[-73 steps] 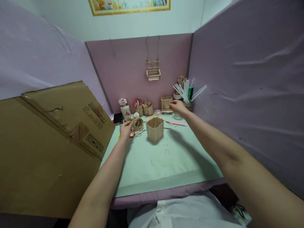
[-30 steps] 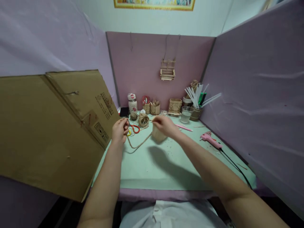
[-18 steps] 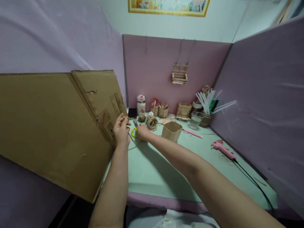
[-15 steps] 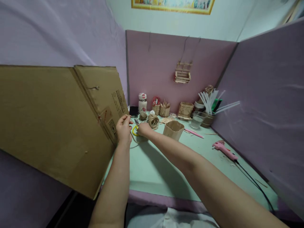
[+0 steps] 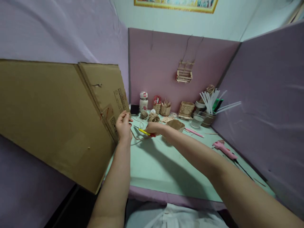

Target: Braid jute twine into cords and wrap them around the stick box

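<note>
Your left hand pinches the cord, which droops below those fingertips to the table. Your right fingers grip the scissors, blades toward your left hand. The box stands just beyond your right wrist, partly hidden.

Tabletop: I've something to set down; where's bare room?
Front of the pale green tabletop, between the left forearm and right forearm; a smaller patch between the right forearm and pink glue gun. Crowded: the back, from white lidded bottle to brown pot of white sticks.
</note>
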A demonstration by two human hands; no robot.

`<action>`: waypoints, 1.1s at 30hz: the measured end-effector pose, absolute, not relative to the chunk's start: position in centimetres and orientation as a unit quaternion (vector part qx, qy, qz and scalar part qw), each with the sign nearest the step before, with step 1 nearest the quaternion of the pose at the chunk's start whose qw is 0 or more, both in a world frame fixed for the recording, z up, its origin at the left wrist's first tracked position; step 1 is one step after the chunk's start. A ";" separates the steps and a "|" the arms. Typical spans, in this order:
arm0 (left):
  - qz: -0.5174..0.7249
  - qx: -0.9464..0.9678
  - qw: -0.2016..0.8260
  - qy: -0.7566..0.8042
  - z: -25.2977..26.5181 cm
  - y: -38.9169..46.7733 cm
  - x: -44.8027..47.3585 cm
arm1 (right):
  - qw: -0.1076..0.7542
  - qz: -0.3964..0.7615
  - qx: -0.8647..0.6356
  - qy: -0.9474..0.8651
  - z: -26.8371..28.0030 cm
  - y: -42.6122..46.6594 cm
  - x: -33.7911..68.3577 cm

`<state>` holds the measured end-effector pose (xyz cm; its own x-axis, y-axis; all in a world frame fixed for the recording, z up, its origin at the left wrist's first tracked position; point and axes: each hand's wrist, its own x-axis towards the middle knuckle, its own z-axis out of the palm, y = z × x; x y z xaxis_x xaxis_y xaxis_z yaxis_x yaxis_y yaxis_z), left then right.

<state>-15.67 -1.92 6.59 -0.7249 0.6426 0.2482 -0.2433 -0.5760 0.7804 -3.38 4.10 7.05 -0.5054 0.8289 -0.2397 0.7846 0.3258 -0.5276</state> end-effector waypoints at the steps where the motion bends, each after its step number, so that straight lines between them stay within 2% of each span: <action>1: 0.846 0.258 0.257 0.389 6.5 -1.8 -15.7 | 0.027 0.337 -0.499 -0.798 7.3 3.3 -1.8; 5: 0.839 0.267 0.254 0.399 6.0 -1.3 -15.5 | 0.065 0.461 -0.500 -0.730 7.2 -0.5 4.6; 11: 0.730 0.411 0.344 0.424 5.1 -1.0 -13.8 | 0.157 0.629 -0.471 -0.599 5.1 -6.7 11.5; 17: 0.585 0.495 0.455 0.454 4.9 -2.1 -12.0 | 0.292 0.675 -0.442 -0.514 3.5 -8.6 12.9; 25: 0.530 0.557 0.495 0.405 5.0 -2.4 -11.5 | 0.267 0.694 -0.438 -0.505 3.5 -9.5 12.4; 33: 0.545 0.532 0.523 0.382 5.1 -2.6 -10.9 | 0.265 0.727 -0.358 -0.523 3.7 -9.7 11.2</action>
<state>-10.94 -2.63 5.12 0.1140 0.9769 0.1810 -0.1644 -0.1611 0.9731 11.23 -9.70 3.73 -0.6027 0.7602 -0.2427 -0.0110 -0.3120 -0.9500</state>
